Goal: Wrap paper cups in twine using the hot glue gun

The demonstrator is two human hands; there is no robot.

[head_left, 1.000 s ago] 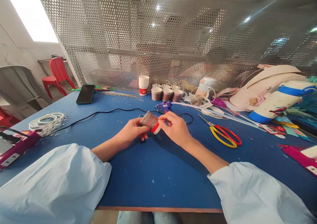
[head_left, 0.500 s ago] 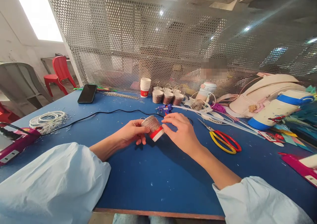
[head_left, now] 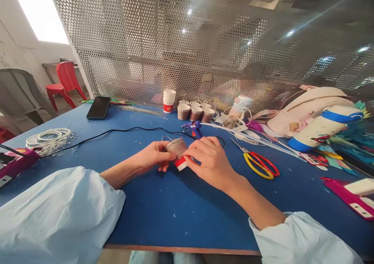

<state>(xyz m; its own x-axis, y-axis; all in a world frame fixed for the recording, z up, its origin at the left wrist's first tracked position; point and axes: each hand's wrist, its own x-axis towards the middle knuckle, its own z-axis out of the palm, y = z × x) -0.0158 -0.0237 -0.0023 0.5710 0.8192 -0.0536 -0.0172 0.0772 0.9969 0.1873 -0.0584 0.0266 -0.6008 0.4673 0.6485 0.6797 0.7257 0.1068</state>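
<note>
Tilted above the blue table is a paper cup [head_left: 177, 151], its body wrapped in rows of greyish-brown twine and a red band with a white edge showing at its lower end. My left hand [head_left: 154, 157] grips it from the left, thumb on the twine and fingers underneath. On the other side my right hand [head_left: 209, 161] has its thumb and fingertips closed at the cup's red band. Whether a loose strand of twine is pinched there, I cannot make out. Just behind my right hand lies a blue glue gun [head_left: 193, 128] with an orange trigger.
Behind stand twine-wrapped cups [head_left: 195, 111] and a stack of paper cups [head_left: 169, 100]. Scissors [head_left: 258, 162] lie right. A phone [head_left: 98, 107], coiled white cord [head_left: 48, 138] and black cable [head_left: 117, 131] are left. A bottle [head_left: 325, 129] and bag [head_left: 309, 108] stand at the right.
My right hand has moved left and closer in on the cup, its fingers more curled. The cup stays in my left hand. The whole view has shifted slightly.
</note>
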